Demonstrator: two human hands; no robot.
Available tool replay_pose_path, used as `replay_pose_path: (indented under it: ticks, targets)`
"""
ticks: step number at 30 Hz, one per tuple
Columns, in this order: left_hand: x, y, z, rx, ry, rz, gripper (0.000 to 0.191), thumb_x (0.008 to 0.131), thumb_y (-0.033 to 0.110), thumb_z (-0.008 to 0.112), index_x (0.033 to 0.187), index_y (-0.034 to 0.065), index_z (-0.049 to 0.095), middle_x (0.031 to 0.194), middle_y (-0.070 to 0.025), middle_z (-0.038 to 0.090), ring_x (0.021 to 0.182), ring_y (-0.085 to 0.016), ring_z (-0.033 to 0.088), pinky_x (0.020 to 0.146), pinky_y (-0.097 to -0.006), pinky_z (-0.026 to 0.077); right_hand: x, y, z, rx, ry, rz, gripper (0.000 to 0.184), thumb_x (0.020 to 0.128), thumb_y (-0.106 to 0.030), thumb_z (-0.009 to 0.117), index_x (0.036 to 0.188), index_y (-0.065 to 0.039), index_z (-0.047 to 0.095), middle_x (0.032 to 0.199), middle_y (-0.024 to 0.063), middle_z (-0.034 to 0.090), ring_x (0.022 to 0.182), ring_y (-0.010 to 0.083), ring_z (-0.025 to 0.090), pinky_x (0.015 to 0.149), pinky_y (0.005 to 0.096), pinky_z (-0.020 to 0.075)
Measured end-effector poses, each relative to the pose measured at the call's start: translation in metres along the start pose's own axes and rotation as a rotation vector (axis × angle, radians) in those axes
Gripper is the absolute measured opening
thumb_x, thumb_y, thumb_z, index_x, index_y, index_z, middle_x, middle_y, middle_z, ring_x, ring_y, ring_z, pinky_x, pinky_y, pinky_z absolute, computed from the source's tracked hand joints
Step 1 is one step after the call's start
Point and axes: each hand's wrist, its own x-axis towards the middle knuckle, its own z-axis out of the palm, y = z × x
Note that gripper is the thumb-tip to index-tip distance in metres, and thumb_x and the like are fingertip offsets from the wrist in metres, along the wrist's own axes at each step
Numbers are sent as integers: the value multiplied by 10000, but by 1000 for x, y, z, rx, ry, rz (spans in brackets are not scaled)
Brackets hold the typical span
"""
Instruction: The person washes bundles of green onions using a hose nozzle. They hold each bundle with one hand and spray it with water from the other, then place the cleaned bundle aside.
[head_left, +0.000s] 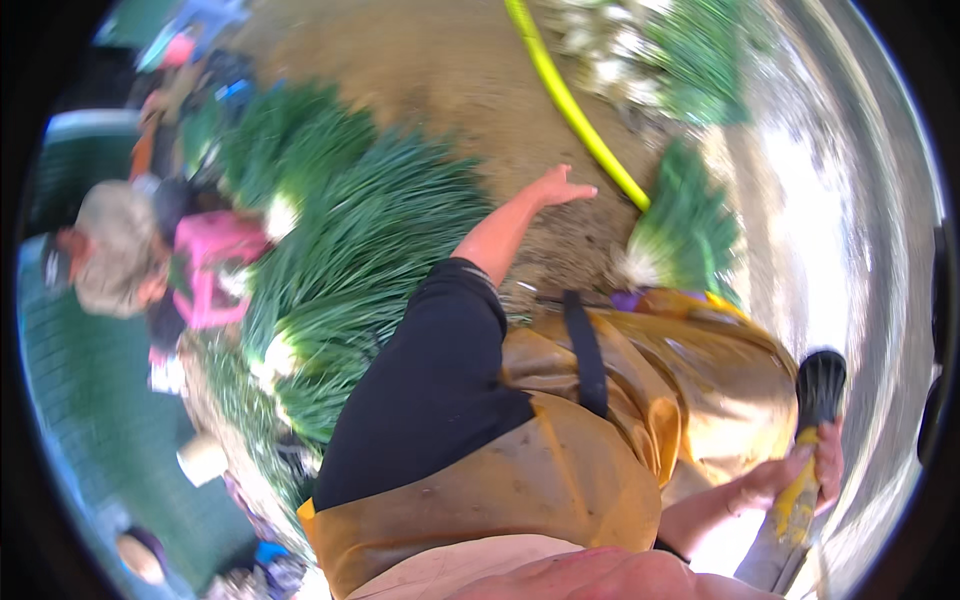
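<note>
Reaching forward over the brown ground, my left hand (561, 186) is empty, its fingers apart. My right hand (821, 465), low at the right, grips a worn grey and yellow tube (796, 499) with a black ribbed end (821, 379). A bright yellow hose (570, 109) curves down from the top, right of my left hand, to a bundle of long green onions (686, 217) with white root ends. A large heap of similar green bundles (375, 217) lies left of my left arm. An orange-brown waterproof apron (555, 465) covers my front.
More onion bundles (690, 52) lie at the top right. A wet, shiny surface (817, 225) runs down the right side. At the left, a person in a beige hat (116, 247) is beside a pink plastic stool or crate (214, 262), with another person above. Green sheeting (112, 420) lies beyond.
</note>
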Motion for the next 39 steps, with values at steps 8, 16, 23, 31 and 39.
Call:
replay_pose_path:
  ticks: [8, 16, 23, 31, 39]
  targets:
    - [9, 11, 212, -116, -91, 9, 1299, 566, 510, 890, 1441, -81, 134, 1357, -282, 452, 1263, -357, 471, 1073, -383, 372, 7, -26, 24, -10, -57, 221, 288, 769, -17, 535, 872, -146, 299, 807, 47, 392, 782, 219, 510, 996, 598, 412]
    - [12, 35, 177, -442, -348, -26, 618, 629, 163, 870, 1174, 23, 615, 1105, -100, 670, 1025, -208, 628, 906, -334, 479, -1, -28, 19, 8, -149, 276, 289, 749, 1, 520, 895, -151, 322, 820, 43, 433, 806, 214, 524, 1015, 572, 408]
    - [-52, 57, -76, -244, -565, 216, 526, 725, 108, 767, 1218, 51, 594, 1109, -76, 677, 1002, -167, 622, 918, -323, 481, -11, 2, 57, 259, -382, 193, 225, 768, 8, 564, 936, -76, 440, 871, 105, 538, 869, 226, 580, 1033, 504, 410]
    - [-279, -112, -415, 933, 304, -677, 604, 586, 132, 861, 1141, 37, 642, 1094, -173, 683, 992, -309, 673, 844, -396, 530, 10, -85, 169, 834, -412, -45, 265, 690, 51, 681, 827, -103, 514, 794, 64, 601, 764, 221, 655, 942, 483, 478]
    - [-166, -108, -142, 332, 346, 123, 447, 806, 297, 667, 1125, -10, 602, 1016, -176, 681, 924, -299, 654, 808, -386, 517, 10, -105, 157, 830, -335, -60, 343, 609, 103, 662, 848, -77, 495, 763, 66, 581, 740, 228, 635, 909, 508, 485]
